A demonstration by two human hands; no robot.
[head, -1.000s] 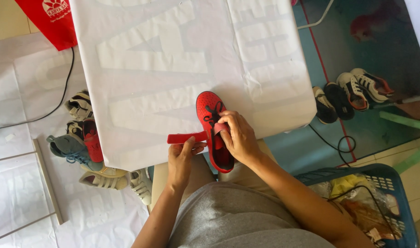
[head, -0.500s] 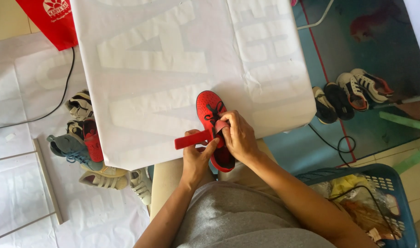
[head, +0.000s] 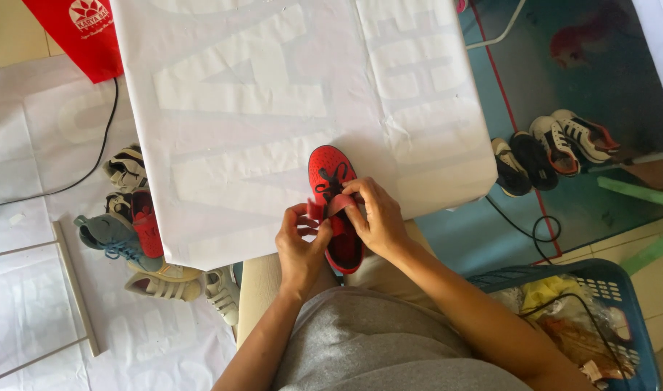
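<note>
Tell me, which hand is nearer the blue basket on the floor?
Right. The right hand rests on the red shoe, on the side toward the blue basket; the left hand is farther away.

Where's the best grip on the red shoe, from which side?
Take the red shoe across its bare toe end, from the far side. It lies flat, sole down, on the white-covered table; both hands, left and right, crowd the strap and heel.

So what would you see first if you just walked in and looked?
The red shoe at the near edge of the white table, with the left hand and right hand both on its strap. Then the pile of shoes on the floor to the left, and the row of shoes on the floor at the right.
</note>
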